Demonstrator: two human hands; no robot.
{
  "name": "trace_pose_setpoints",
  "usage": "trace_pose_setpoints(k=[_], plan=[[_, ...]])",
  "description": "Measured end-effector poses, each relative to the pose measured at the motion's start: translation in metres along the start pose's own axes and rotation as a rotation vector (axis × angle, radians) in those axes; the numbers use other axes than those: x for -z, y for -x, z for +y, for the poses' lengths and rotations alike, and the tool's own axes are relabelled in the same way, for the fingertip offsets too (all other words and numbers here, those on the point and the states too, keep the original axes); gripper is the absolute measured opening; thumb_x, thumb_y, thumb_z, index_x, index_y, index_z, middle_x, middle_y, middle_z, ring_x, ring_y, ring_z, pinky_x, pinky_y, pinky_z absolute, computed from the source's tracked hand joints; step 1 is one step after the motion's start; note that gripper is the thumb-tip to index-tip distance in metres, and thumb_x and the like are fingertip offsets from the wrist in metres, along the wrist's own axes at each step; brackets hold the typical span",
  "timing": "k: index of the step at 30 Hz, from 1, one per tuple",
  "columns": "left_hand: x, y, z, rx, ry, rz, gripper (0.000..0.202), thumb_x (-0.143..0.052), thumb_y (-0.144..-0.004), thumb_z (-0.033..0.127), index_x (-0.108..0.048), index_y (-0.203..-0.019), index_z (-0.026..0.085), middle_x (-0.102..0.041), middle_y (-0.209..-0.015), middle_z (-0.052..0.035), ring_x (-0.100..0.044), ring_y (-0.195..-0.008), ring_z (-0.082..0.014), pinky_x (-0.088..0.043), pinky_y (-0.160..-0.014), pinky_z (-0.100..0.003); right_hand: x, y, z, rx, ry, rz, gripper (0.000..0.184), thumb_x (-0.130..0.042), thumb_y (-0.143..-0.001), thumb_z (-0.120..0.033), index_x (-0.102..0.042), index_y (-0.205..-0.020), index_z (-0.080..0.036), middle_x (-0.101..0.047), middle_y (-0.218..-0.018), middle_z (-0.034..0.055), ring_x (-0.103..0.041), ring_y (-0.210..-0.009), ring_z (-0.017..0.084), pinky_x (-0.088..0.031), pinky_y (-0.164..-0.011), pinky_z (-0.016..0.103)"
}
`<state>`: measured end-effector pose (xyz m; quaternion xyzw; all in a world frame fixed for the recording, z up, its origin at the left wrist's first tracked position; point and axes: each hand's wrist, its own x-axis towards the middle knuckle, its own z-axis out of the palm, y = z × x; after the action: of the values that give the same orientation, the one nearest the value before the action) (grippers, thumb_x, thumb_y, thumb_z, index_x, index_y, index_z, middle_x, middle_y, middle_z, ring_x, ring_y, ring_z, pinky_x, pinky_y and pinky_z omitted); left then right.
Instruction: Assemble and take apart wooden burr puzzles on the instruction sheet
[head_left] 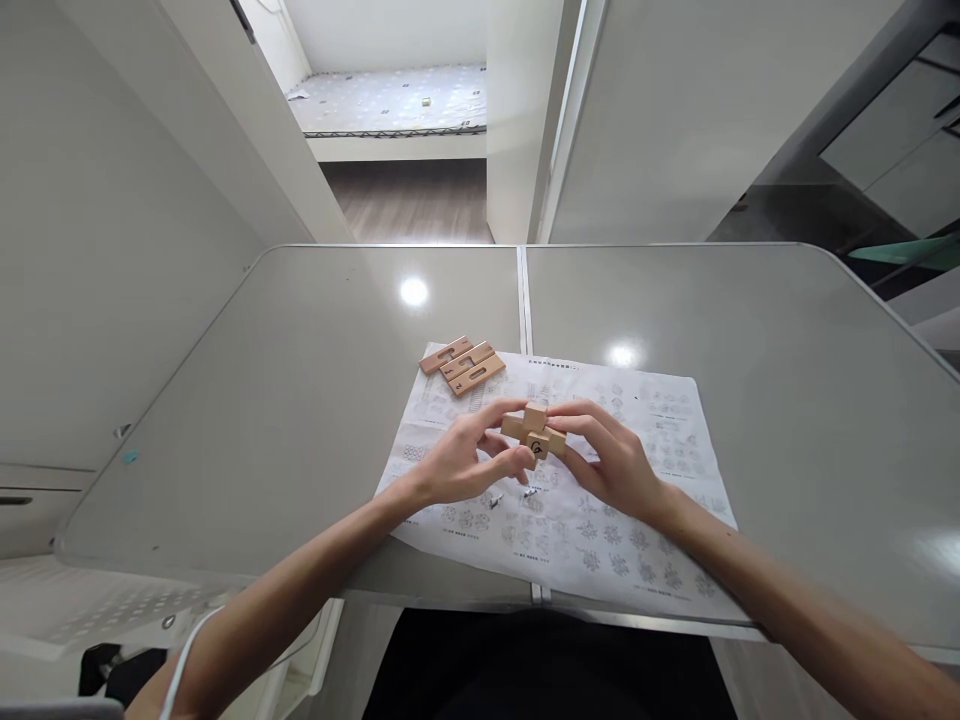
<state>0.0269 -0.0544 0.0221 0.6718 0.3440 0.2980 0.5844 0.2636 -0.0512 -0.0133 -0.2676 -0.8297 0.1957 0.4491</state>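
Between my hands is a wooden block puzzle [535, 420] made of interlocked light-wood pieces, with a dark mark on the end facing me. My left hand [476, 455] grips its left side, thumb near the marked end. From the right, my right hand [611, 455] holds it with thumb and fingers. The puzzle is above a printed instruction sheet [622, 520] covered in small line drawings. Beyond my left hand lie several flat, slotted wooden pieces [476, 372] with marks on them, side by side at the sheet's far left corner.
Two small whitish objects [496, 501] lie on the sheet near me, too small to name. The grey table [300, 400] has a metal seam [524, 300] across its middle and a raised edge trim. Past it is a doorway with a bed [397, 100].
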Motion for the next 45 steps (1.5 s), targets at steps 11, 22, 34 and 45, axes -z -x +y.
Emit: trace_pose_setpoints(k=[11,22,34,45], plan=[[-0.003,-0.001,0.001,0.128,0.232,-0.046,0.06,-0.069,-0.095,0.051,-0.047,-0.141,0.019,-0.078,-0.086,-0.0072,-0.074,-0.053,-0.0171,-0.058,-0.05,-0.024,-0.002,0.003,0.0,0.023,0.055,-0.047,0.028,-0.058,-0.103,-0.015,-0.056,-0.129,-0.026,-0.069,-0.116,0.0112,-0.072,-0.101,0.026,-0.065,-0.075,0.038],[-0.01,0.0,-0.006,0.035,0.329,-0.034,0.035,-0.067,-0.098,0.045,-0.055,-0.118,0.02,-0.074,-0.083,-0.0021,-0.072,-0.052,-0.0149,-0.057,-0.049,-0.024,-0.003,0.004,0.001,0.004,0.072,-0.03,0.028,-0.058,-0.101,-0.012,-0.056,-0.126,-0.027,-0.067,-0.117,0.0117,-0.072,-0.104,0.026,-0.066,-0.074,0.039],[0.0,-0.001,-0.003,-0.026,0.307,-0.079,0.048,-0.05,-0.107,0.045,-0.042,-0.148,0.021,-0.077,-0.091,-0.0074,-0.068,-0.046,-0.0115,-0.054,-0.049,-0.023,0.003,0.002,0.003,-0.04,0.105,0.022,0.023,-0.059,-0.103,-0.015,-0.057,-0.123,-0.026,-0.068,-0.118,0.0124,-0.072,-0.107,0.027,-0.067,-0.077,0.041],[0.02,-0.011,-0.021,-0.241,-0.743,0.46,0.023,-0.061,-0.1,0.04,-0.065,-0.097,0.019,-0.064,-0.066,0.0012,-0.057,-0.058,-0.0125,-0.046,-0.057,-0.026,0.006,0.001,0.003,-0.034,0.098,0.099,0.022,-0.06,-0.103,-0.017,-0.056,-0.122,-0.027,-0.073,-0.126,0.0117,-0.073,-0.116,0.028,-0.067,-0.083,0.044]])
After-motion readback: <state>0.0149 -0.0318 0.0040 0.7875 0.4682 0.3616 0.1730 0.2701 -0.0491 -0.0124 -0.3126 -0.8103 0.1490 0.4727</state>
